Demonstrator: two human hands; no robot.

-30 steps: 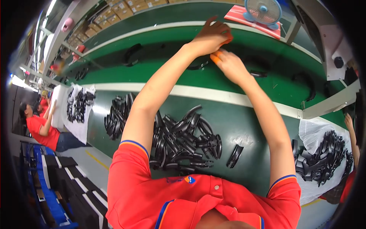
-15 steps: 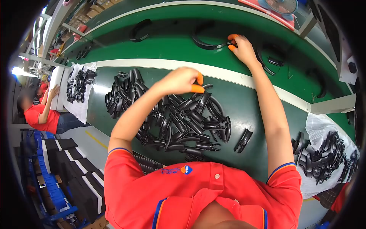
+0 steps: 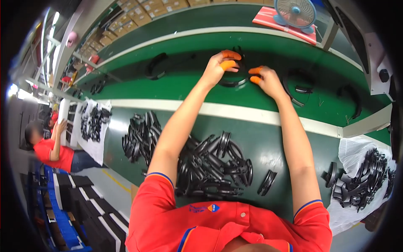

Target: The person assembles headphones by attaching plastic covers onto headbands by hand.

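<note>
A curved black band (image 3: 233, 84) with a shiny end lies on the green conveyor belt, between my two hands. My left hand (image 3: 216, 69), with orange covers on its fingertips, is over the band's left side. Its thumb and finger are bent around something dark that I cannot make out. My right hand (image 3: 270, 82) is just right of the band's end, with orange-covered thumb and finger curled toward each other. A dark bit shows between them, too small to name. On the bench below my arms lies a heap of curved black plastic pieces (image 3: 210, 164); one piece (image 3: 267, 182) lies apart.
More black bands lie along the belt, left (image 3: 156, 67) and right (image 3: 294, 90). A white rail (image 3: 260, 116) separates belt and bench. White-wrapped piles of black parts (image 3: 365, 180) flank the bench. A blue fan (image 3: 296, 12) stands beyond. A person in red (image 3: 54, 153) works at left.
My left hand has gone from above the heap out over the belt, to the band beside my right hand. My right hand stays near the band's end. The camera view has tilted up.
</note>
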